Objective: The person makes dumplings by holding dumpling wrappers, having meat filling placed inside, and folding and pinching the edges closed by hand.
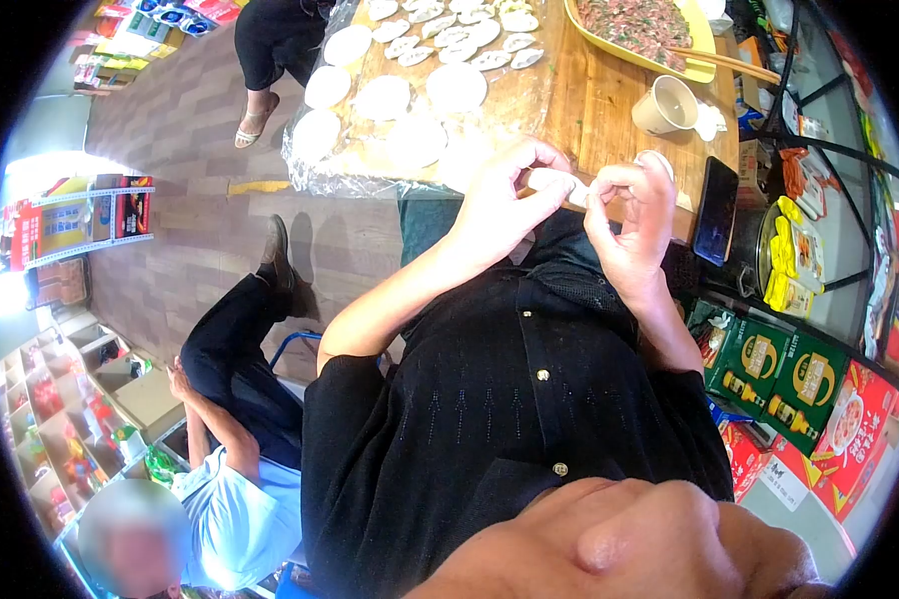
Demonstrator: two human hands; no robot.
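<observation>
Over the table's front edge, my left hand (514, 196) and my right hand (633, 212) face each other with curled fingers. Between their fingertips is a small piece of white dough (551, 182), pinched at both ends; its far side is partly hidden by the fingers. Round dough wrappers (456, 88) and several folded dumplings (456, 50) lie on plastic film to the upper left of my hands. A yellow tray (702, 40) of minced filling (634, 28) stands beyond them, with chopsticks (729, 64) across its rim. A paper cup (664, 106) is near my right hand.
A phone (715, 212) lies at the right edge of the wooden table (594, 120). Shelving with packages (794, 250) stands at the right. A seated person (240, 399) is at the lower left; another person's leg (260, 100) shows beyond the table's left side.
</observation>
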